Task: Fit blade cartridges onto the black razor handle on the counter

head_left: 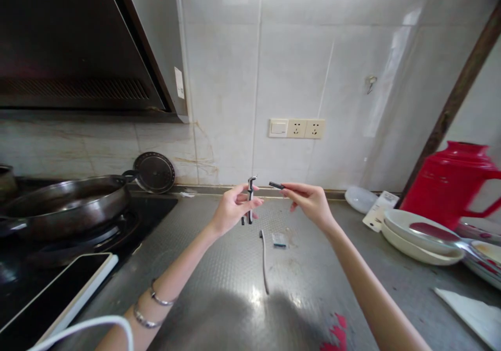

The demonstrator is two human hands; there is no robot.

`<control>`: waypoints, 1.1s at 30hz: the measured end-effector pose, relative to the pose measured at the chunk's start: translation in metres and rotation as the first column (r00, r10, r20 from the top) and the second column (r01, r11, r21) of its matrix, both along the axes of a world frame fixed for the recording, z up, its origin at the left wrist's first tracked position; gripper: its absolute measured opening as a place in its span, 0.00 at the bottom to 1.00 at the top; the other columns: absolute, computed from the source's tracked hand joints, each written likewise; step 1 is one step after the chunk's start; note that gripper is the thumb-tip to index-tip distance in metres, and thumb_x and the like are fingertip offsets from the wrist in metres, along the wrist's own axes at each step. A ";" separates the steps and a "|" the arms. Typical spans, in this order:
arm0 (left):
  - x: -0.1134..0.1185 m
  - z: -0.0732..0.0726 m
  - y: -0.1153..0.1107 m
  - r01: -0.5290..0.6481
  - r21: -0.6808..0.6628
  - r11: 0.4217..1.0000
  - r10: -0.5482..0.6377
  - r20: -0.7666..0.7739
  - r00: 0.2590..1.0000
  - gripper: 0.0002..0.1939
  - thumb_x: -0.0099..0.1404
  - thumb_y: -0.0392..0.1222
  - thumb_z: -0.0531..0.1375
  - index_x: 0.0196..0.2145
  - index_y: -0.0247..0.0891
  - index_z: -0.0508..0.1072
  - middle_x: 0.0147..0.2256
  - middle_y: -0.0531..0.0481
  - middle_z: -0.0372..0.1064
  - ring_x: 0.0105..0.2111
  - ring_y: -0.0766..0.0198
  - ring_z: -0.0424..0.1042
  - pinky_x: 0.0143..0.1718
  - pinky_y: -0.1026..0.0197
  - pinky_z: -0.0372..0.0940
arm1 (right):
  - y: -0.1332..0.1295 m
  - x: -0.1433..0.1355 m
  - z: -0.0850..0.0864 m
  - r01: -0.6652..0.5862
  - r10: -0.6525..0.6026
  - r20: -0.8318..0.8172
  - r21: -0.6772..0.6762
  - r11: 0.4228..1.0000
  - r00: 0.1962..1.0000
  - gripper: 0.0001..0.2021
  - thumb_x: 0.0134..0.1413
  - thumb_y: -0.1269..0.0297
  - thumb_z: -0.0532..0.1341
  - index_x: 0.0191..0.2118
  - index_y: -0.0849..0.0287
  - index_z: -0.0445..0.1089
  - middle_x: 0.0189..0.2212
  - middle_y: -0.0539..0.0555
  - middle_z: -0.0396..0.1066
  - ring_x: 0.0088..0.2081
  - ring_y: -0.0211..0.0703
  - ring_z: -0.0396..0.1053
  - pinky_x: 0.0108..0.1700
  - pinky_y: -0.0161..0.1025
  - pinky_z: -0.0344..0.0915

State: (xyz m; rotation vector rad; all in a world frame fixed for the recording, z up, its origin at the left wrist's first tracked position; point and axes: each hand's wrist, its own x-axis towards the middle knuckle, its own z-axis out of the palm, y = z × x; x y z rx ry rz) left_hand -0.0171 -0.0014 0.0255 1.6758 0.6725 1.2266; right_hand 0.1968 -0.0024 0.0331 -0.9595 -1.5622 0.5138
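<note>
counter (219,272) open at 6 o'clock, walled at 12; upright black-and-white tool (250,195) grasped by left hand (231,210); 9-o'clock-pointing black stick (275,185) pinched by right hand (311,203).

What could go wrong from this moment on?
The right hand pinches the small dark piece near one end, so it might slip. The thin grey strip and clear packet lie unheld on the counter, so they could get knocked aside.
</note>
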 end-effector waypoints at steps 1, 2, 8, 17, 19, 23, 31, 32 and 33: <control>0.000 -0.001 0.001 -0.001 -0.004 1.000 0.001 -0.022 1.000 0.22 0.52 0.47 0.64 0.42 0.36 0.66 0.29 0.50 0.72 0.23 0.64 0.73 0.25 0.63 0.69 | 0.003 0.000 0.000 0.003 -0.003 0.003 0.000 1.000 1.000 0.18 0.43 0.54 0.63 0.37 0.62 0.76 0.28 0.56 0.76 0.16 0.34 0.64 0.19 0.34 0.66; 0.001 -0.003 0.001 -0.002 -0.006 1.000 0.002 -0.042 0.999 0.20 0.51 0.46 0.64 0.40 0.35 0.66 0.28 0.51 0.72 0.23 0.64 0.73 0.26 0.63 0.69 | 0.005 -0.001 0.000 0.006 -0.006 0.003 0.004 1.000 1.000 0.18 0.43 0.54 0.63 0.37 0.63 0.76 0.29 0.56 0.76 0.16 0.34 0.65 0.20 0.35 0.66; 0.012 -0.017 0.000 -0.038 0.026 0.999 0.039 -0.056 0.998 0.15 0.51 0.46 0.64 0.29 0.36 0.62 0.23 0.55 0.68 0.22 0.67 0.71 0.25 0.64 0.67 | 0.013 -0.007 -0.002 -0.021 0.021 0.022 0.018 1.000 1.000 0.17 0.43 0.55 0.63 0.37 0.63 0.75 0.29 0.56 0.76 0.18 0.35 0.66 0.22 0.35 0.66; 0.023 -0.033 -0.005 -0.058 0.095 0.994 0.076 -0.204 0.976 0.16 0.52 0.49 0.63 0.30 0.38 0.61 0.20 0.57 0.66 0.19 0.68 0.68 0.22 0.66 0.64 | 0.009 -0.007 -0.002 -0.145 0.147 0.108 -0.021 0.989 0.983 0.17 0.44 0.55 0.63 0.37 0.61 0.76 0.28 0.55 0.76 0.18 0.34 0.66 0.22 0.34 0.66; 0.025 -0.037 -0.005 -0.088 0.142 0.986 0.118 -0.223 0.968 0.16 0.52 0.49 0.63 0.30 0.38 0.62 0.20 0.56 0.66 0.19 0.68 0.68 0.22 0.67 0.62 | 0.006 -0.009 0.000 -0.164 0.166 0.116 -0.025 0.986 0.979 0.16 0.44 0.55 0.63 0.37 0.61 0.76 0.29 0.55 0.76 0.19 0.34 0.66 0.22 0.34 0.67; 0.028 -0.042 -0.005 -0.160 0.214 0.964 0.208 -0.225 0.952 0.15 0.54 0.50 0.61 0.28 0.39 0.61 0.20 0.56 0.65 0.19 0.68 0.67 0.20 0.68 0.59 | 0.001 -0.013 0.002 -0.189 0.193 0.110 -0.044 0.981 0.975 0.15 0.44 0.57 0.63 0.37 0.60 0.76 0.32 0.56 0.76 0.19 0.34 0.66 0.23 0.34 0.67; 0.030 -0.047 -0.006 -0.285 0.253 0.925 0.337 -0.191 0.922 0.14 0.57 0.51 0.59 0.28 0.38 0.63 0.17 0.56 0.64 0.16 0.69 0.65 0.19 0.68 0.56 | -0.002 -0.015 0.005 -0.219 0.220 0.092 -0.023 0.976 0.971 0.13 0.45 0.58 0.63 0.37 0.60 0.76 0.33 0.55 0.76 0.21 0.34 0.66 0.24 0.35 0.69; 0.030 -0.047 -0.006 -0.297 0.254 0.920 0.348 -0.187 0.919 0.14 0.57 0.51 0.59 0.28 0.38 0.63 0.17 0.56 0.64 0.16 0.69 0.64 0.19 0.68 0.56 | -0.002 -0.014 0.005 -0.217 0.218 0.094 -0.021 0.976 0.972 0.13 0.45 0.58 0.63 0.37 0.59 0.76 0.33 0.55 0.76 0.21 0.34 0.67 0.24 0.35 0.69; 0.031 -0.047 -0.006 -0.305 0.256 0.917 0.356 -0.184 0.916 0.14 0.57 0.51 0.59 0.29 0.38 0.63 0.17 0.56 0.64 0.16 0.69 0.64 0.19 0.68 0.56 | -0.003 -0.014 0.006 -0.214 0.215 0.094 -0.020 0.977 0.972 0.13 0.45 0.58 0.63 0.37 0.59 0.76 0.32 0.55 0.76 0.21 0.35 0.67 0.24 0.35 0.69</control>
